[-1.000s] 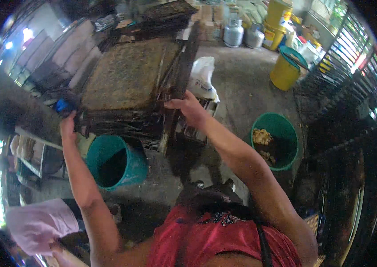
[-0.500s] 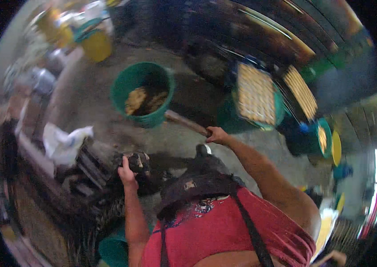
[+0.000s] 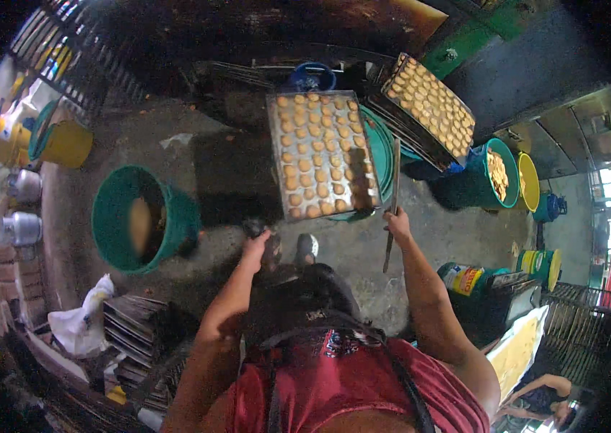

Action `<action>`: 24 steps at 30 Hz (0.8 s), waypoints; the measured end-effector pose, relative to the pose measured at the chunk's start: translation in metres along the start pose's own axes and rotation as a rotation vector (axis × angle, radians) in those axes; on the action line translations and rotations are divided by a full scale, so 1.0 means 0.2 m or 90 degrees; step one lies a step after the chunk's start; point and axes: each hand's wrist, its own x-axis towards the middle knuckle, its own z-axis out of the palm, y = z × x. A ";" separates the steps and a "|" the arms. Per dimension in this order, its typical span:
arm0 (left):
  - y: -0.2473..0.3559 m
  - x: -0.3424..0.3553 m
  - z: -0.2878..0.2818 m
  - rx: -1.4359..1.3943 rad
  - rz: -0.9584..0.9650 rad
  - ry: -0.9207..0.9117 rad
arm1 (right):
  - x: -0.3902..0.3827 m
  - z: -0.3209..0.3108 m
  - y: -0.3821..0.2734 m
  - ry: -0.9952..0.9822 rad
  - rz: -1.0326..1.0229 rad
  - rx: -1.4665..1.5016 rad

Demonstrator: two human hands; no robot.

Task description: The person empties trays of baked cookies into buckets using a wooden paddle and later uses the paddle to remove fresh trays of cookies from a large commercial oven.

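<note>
My right hand (image 3: 396, 222) is closed around a long, thin, flat strip (image 3: 390, 249), perhaps a scraper; its exact kind is unclear. The strip runs away from me beside the right edge of a baking tray (image 3: 278, 169). Rows of round golden cookies (image 3: 320, 162) sit on that tray, which rests on a green tub (image 3: 381, 144). My left hand (image 3: 253, 251), just short of the tray's near left corner, grips a dark bundle (image 3: 253, 227) that looks like cloth. My fingers partly hide it.
Left stands a green bucket (image 3: 103, 224) with tan stuff inside. More cookies fill a second tray (image 3: 431, 108) on stacked trays, by a teal tub (image 3: 493, 195) of cookies. Dark trays (image 3: 136, 325) stack at lower left. Another person (image 3: 547, 397) is at lower right, near a pale yellow sheet (image 3: 518, 353).
My view has turned right, so the bucket sits farther left and the cookie tray is central. The strip has swung from pointing at the bucket to standing alongside the tray.
</note>
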 end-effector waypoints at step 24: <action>0.33 -1.00 -0.47 0.079 0.167 0.023 | -0.30 0.49 -0.51 -0.389 -0.054 0.150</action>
